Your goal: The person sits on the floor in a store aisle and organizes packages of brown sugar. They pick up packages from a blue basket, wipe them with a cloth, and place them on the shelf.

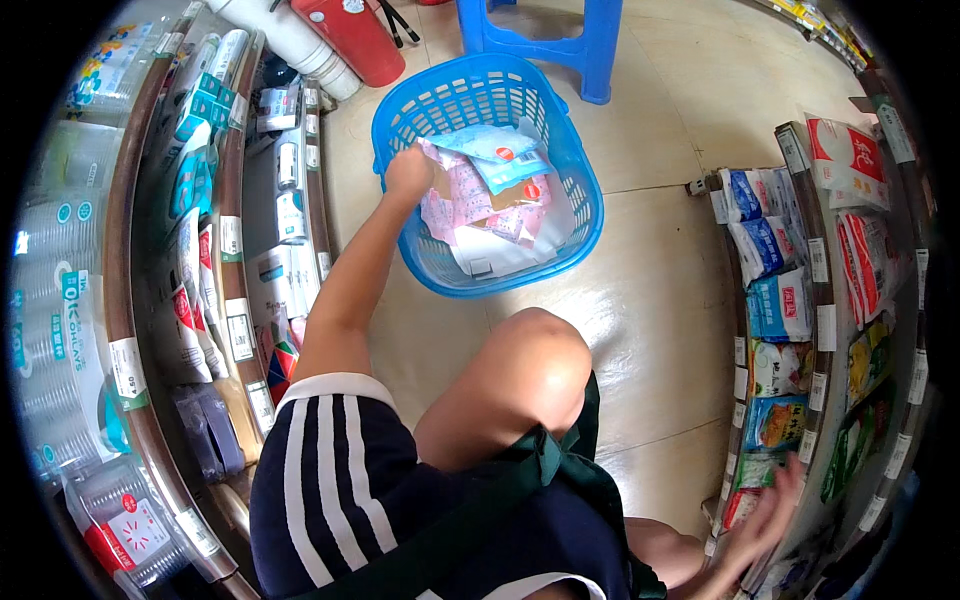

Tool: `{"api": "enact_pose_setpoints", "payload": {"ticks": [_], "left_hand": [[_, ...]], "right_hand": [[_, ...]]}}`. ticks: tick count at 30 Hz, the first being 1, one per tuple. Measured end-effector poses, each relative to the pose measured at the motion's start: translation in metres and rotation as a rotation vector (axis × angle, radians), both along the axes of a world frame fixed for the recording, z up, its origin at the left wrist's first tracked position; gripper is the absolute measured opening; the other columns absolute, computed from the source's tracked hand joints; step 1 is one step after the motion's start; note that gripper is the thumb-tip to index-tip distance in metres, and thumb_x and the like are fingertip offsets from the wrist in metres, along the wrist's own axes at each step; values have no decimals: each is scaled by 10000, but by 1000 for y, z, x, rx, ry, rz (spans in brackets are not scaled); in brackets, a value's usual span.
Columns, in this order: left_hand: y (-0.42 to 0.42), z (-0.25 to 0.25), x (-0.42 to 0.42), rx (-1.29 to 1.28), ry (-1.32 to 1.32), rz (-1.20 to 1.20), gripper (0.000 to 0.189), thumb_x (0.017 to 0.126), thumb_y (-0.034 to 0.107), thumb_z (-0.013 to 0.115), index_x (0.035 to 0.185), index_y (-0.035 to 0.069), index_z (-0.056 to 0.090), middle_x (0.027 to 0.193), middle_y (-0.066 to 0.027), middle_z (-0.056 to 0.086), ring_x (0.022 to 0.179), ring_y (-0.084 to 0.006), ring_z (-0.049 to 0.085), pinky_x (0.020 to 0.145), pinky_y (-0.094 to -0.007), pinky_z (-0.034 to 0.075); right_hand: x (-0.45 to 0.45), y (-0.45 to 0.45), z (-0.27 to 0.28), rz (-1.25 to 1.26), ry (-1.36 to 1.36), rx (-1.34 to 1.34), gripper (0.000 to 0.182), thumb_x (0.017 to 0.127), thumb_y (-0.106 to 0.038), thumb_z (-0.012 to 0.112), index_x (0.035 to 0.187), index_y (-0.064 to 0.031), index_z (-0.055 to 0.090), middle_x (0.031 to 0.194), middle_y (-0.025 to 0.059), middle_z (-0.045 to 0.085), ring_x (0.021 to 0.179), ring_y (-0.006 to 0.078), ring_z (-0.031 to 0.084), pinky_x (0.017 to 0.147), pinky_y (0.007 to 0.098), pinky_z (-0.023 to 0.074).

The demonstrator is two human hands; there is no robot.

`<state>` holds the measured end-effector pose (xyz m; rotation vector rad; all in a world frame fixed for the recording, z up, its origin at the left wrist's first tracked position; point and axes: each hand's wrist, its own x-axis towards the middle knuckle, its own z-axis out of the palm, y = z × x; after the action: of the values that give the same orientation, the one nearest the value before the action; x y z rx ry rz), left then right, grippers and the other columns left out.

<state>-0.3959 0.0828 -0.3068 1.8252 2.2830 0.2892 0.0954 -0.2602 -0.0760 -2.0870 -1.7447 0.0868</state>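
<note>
My left hand (410, 175) reaches over the left rim of a blue plastic basket (486, 289) on the floor, its fingers closed at the edge of a pink patterned packet (437, 208). Light blue packets (484, 142) lie over several pink ones in the basket, with white paper (480, 255) beneath. My right hand (772, 499) is at the lower right, blurred, with its fingers spread beside the lower shelf of packets. A green and a red packet (741, 508) sit on the shelf by its fingers. I cannot tell whether that hand touches them.
Shelves with plastic cups (56, 300) and boxes line the left side. On the right, shelves hold bagged goods (780, 300). Beyond the basket stand a blue plastic stool (596, 56), a red fire extinguisher (356, 37) and white pipes (300, 45). My bent knee is near the basket.
</note>
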Motion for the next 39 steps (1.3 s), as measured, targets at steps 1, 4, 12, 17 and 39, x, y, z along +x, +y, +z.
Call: {"api": "enact_pose_setpoints", "payload": {"ticks": [1,4,12,17,39], "left_hand": [[3,-3,-3,-62,61,23,292,714,162,491,940,-15,544,879,-224,586,822,-342,579,722,-407,459],[10,-18,-7,-199,123,37,420,726,195,496,1055,-58,435,924,-229,574,862,-352,569,747,-400,458],[27,-57,0,-235,68,302,614,736,302,522,1188,-64,327,1004,-215,551,907,-331,560,775,-381,451],[30,-103,-26,-420,-64,259,490,754,430,459,940,-6,582,1018,-192,556,934,-339,545,794,-393,439],[-78,288,136,-440,-95,-981,288,705,87,549,984,20,526,896,-185,571,867,-325,535,732,-373,416]], "right_hand": [[-23,8,-22,26,25,-75,231,824,-45,410,1030,21,492,1166,156,464,1099,289,417,927,380,307],[-72,14,-70,-40,277,-115,186,806,-54,464,952,32,542,1127,183,479,1051,316,455,892,399,348],[-86,27,-66,-75,446,-126,167,798,-49,476,926,22,556,1115,159,493,1050,283,462,888,349,350],[-82,23,-68,-61,448,-101,160,787,-29,486,924,12,559,1090,168,504,1018,308,485,850,358,382],[-86,125,40,468,-56,288,495,628,-103,655,1082,-37,469,1157,153,446,1106,289,405,942,389,304]]}}
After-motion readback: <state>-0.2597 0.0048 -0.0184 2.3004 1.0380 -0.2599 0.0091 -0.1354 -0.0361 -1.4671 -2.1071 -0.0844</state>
